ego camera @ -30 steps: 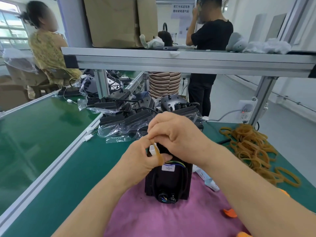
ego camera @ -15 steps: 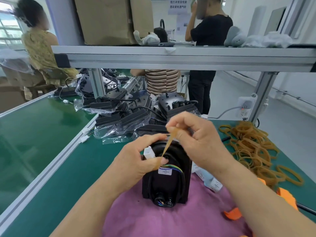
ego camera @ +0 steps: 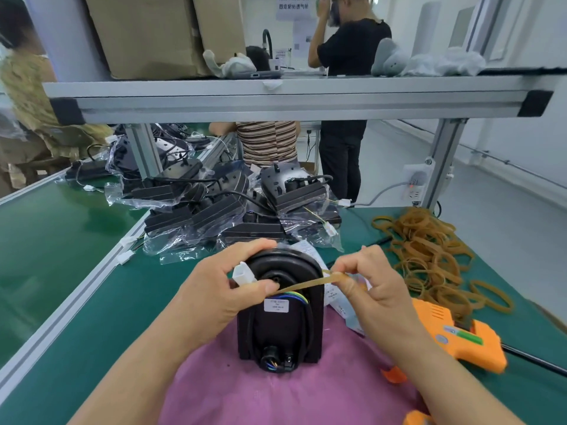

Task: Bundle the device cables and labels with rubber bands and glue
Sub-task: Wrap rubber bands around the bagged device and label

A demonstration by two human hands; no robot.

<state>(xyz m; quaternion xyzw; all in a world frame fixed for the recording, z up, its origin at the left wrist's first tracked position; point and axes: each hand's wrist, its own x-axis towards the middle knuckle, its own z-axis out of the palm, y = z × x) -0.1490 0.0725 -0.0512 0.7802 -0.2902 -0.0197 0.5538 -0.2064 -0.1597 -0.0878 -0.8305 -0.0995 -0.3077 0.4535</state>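
Surface [ego camera: 76,302] of green matting from 9 o'clock down to 7 o'clock. Toward 12 o'clock, heap of bagged black units [ego camera: 221,210] in clear plastic. Near centre, left hand [ego camera: 214,299] curled against the top of the black device [ego camera: 280,320], thumb pressing one end of a stretched rubber band [ego camera: 310,283], with a white connector [ego camera: 242,273] held between thumb and forefinger. Device upright on a pink cloth [ego camera: 276,394] at 6 o'clock, cable [ego camera: 308,326] looped down its face, small white sticker just below the band. Band drawn taut across the device's upper face toward 3 o'clock. Right hand [ego camera: 377,296] just beside the device, thumb and forefinger pinching the other end of the band, remaining fingers curled. Printed labels [ego camera: 339,297] lying behind that hand, partly hidden. Farther out toward 2 o'clock, loose pile of tan rubber bands [ego camera: 429,250] spread on the surface. At 4 o'clock, orange glue gun [ego camera: 454,335] lying on the surface beside the right wrist
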